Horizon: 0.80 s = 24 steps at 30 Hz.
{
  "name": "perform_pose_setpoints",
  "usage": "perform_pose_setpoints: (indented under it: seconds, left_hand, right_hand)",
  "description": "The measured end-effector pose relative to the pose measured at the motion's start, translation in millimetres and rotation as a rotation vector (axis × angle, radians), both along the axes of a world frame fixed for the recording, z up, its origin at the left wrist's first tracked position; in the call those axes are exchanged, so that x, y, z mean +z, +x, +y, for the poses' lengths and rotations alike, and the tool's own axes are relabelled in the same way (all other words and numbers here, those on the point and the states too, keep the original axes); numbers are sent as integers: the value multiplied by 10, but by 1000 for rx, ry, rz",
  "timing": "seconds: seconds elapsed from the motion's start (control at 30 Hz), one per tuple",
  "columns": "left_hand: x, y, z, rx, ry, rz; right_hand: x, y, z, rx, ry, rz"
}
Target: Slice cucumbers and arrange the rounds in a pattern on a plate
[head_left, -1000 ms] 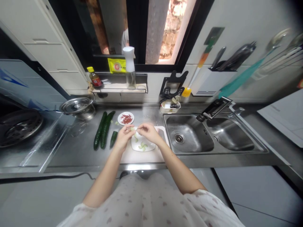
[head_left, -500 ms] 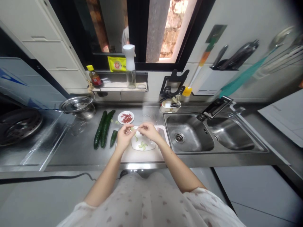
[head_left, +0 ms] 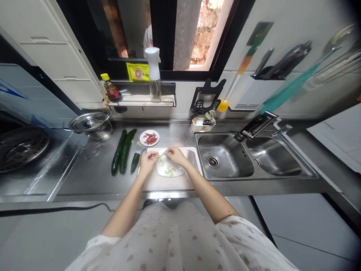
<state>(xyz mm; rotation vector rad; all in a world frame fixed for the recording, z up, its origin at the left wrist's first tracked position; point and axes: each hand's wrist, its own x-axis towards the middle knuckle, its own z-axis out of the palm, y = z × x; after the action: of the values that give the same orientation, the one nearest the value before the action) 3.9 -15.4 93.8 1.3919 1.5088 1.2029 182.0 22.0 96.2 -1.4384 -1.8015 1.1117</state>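
Note:
A white plate (head_left: 180, 170) rests on a pale cutting board (head_left: 153, 185). Thin cucumber slices (head_left: 170, 171) lie fanned out like petals near its front edge, with another curved slice (head_left: 161, 162) further left on the plate. Over the plate's left rim, my left hand (head_left: 149, 161) is closed in a pinch, with a bit of pale green cucumber slice at its fingertips. My right hand (head_left: 175, 156) hovers above the plate's far side, fingertips pinched close to the left ones. Whatever sits in the right fingers is too small to make out.
Two long cucumbers (head_left: 123, 152) and a cut cucumber piece (head_left: 135, 162) lie to the left. A small dish (head_left: 149, 138) of red bits stands behind my left hand. On the right is a double sink (head_left: 225, 154); a lidded steel pot (head_left: 93, 124) stands at far left.
The hands stay over the plate with the fingers shifted slightly; the left fingers have turned more downward. The view has tilted a little, and the plate and cucumbers stay put.

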Motion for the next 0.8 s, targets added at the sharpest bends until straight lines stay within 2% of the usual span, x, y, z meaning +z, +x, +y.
perform_pose_setpoints:
  seconds: [0.2, 0.37, 0.6, 0.8]
  left_hand:
    - [-298, -23, 38, -8, -155, 201]
    - [-487, -1, 80, -45, -270, 377]
    - [-549, 52, 130, -79, -300, 623]
    - [-577, 75, 151, -99, -272, 719]
  right_hand:
    - [-212, -67, 21, -20, 1, -285]
    - [-346, -161, 20, 43, 6, -466]
    - [-452, -250, 47, 68, -21, -624]
    - [-543, -283, 70, 103, -21, -673]
